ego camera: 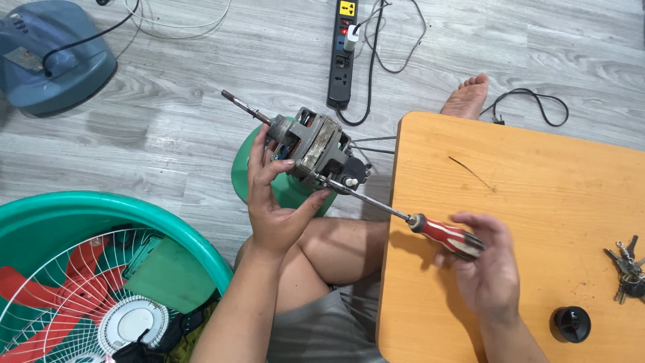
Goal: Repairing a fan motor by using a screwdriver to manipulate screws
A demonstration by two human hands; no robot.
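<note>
— Head view first: what do we see our left hand doing?

— We see it grasping a grey metal fan motor with copper windings, fingers wrapped around the casing, thumb pressed near its lower end. The motor's steel shaft sticks out beyond the fingertips, up and to the left.

— And our right hand?

— We have it closed around the red-and-white striped handle of a long-shafted screwdriver. The blade runs up and left from that hand, and its tip meets the motor's rear end, just beside the left thumb.

— What lies under the right hand?

— We see an orange wooden table top there. Further right of that hand sit a bunch of metal keys and a round black plastic knob.

— And near the left hand?

— Below its forearm we see a teal plastic basin holding a white wire fan grille. Behind the motor stands a round green plastic stool.
</note>
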